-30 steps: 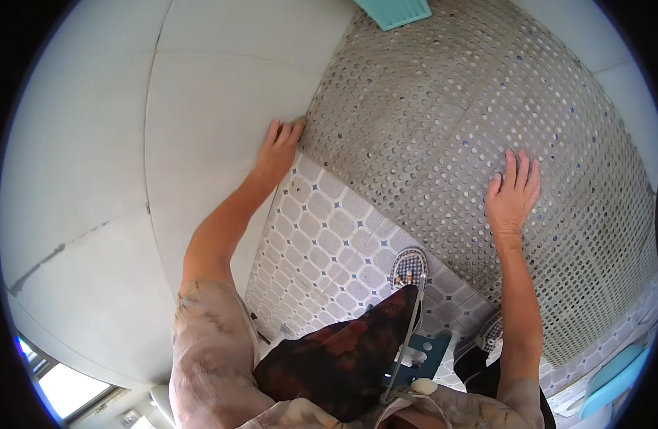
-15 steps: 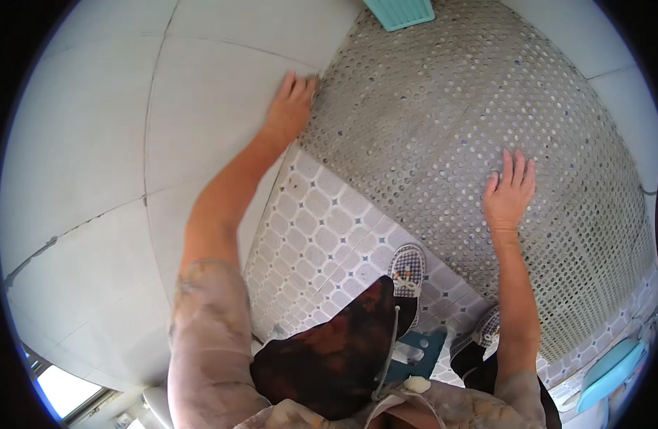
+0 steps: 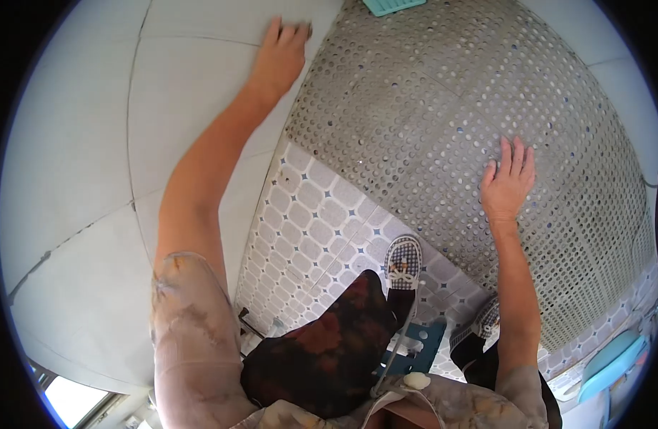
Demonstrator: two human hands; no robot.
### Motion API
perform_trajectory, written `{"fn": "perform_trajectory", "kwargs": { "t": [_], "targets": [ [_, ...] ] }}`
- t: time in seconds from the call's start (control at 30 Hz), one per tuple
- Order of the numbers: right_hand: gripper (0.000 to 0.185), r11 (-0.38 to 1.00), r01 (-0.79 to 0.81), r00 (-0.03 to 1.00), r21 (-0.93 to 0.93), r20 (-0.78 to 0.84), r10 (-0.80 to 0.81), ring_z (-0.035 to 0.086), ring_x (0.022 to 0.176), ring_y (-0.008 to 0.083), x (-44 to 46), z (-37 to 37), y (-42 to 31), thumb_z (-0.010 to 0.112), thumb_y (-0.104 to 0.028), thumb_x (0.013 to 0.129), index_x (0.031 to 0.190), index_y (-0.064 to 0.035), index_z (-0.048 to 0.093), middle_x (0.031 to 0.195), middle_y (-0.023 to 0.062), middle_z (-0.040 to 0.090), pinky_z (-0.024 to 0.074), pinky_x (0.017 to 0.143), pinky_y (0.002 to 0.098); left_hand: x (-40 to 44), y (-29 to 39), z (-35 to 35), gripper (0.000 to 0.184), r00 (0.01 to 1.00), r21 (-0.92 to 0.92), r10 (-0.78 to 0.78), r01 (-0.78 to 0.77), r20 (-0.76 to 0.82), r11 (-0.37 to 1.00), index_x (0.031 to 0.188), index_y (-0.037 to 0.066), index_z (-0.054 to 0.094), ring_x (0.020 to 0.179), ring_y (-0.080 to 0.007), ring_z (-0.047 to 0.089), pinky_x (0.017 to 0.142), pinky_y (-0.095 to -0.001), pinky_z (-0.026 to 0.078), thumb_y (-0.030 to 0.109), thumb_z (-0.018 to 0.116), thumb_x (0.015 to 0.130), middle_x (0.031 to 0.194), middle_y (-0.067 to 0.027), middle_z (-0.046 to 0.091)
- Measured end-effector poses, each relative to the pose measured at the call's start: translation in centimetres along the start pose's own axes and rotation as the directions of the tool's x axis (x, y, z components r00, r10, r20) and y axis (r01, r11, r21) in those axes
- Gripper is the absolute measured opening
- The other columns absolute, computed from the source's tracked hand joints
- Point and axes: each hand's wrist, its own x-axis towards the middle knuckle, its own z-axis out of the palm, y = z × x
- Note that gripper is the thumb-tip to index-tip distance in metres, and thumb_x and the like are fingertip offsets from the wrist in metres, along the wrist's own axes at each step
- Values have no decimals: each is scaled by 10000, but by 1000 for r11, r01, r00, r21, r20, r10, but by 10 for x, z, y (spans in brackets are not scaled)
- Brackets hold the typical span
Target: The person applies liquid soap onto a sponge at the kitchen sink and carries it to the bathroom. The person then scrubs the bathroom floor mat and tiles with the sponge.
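A large grey perforated floor mat (image 3: 414, 121) covers much of the tiled floor. My right hand (image 3: 507, 186) lies on it palm down, fingers stretched out and a little apart, with nothing in it. My left hand (image 3: 279, 61) is up by the mat's left edge, in front of the pale wall tiles (image 3: 193, 86). Its fingers are extended and partly spread, and I see nothing held in it. Slight blur hides whether its fingertips touch the wall.
Patterned floor tiles (image 3: 307, 214) show at the mat's near edge, with my checkered shoe (image 3: 402, 261) on them. A turquoise slatted object (image 3: 393, 6) stands at the top. A teal plastic stool or step (image 3: 418, 347) is beneath me, and a light-blue basin (image 3: 611, 365) sits at lower right.
My left hand has moved up and slightly left, off the mat's corner edge. My right hand stays on the mat almost in place. The view has shifted slightly.
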Motion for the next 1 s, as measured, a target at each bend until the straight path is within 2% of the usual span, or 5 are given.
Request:
{"fn": "perform_trajectory", "kwargs": {
  "t": [0.53,0.57,0.67,0.9,1.0],
  "targets": [
    [550,1000,5,1000,-16,-13,-5,349,1355,377,3,3,-4,597,-208,838,1375,-152,494,1460,75,417,288,1099,515,19,-15,-5,544,993,42,9,-14,115,999,1368,-11,501,1234,-309,394,1182,-542,157,138,559,847,1397,-76,403],
    [552,1000,1,1000,-24,-19,-2,350,1355,376,3,3,-1,598,-211,837,1375,-152,493,1460,75,418,289,1097,515,10,-5,8,327,999,-1,35,-35,-29,999,1081,67,729,1222,-254,418,1177,-504,187,165,589,802,1320,-37,508],
    [550,1000,-1,1000,-16,-4,1,358,1352,377,3,-1,-2,593,-219,843,1381,-163,493,1455,75,425,301,1088,522,-52,44,27,276,979,-126,130,-111,155,986,996,62,759,1229,-272,415,1173,-511,199,174,600,800,1374,-53,490],
    [531,998,27,999,-62,-40,-29,370,1352,389,2,10,2,559,-248,880,1401,-183,485,1465,72,427,332,1062,537,-218,138,1,411,901,-207,-241,329,360,921,1205,3,637,1162,-303,460,1094,-462,315,116,578,815,1375,-89,482],
    [527,995,38,999,-92,-26,-41,365,1357,390,1,8,-1,533,-269,896,1412,-183,472,1473,69,421,335,1058,542,-257,194,-17,476,634,-184,-584,741,507,646,1253,-4,588,1157,-335,472,1053,-457,344,130,604,797,1375,-151,480]
  ]
}}
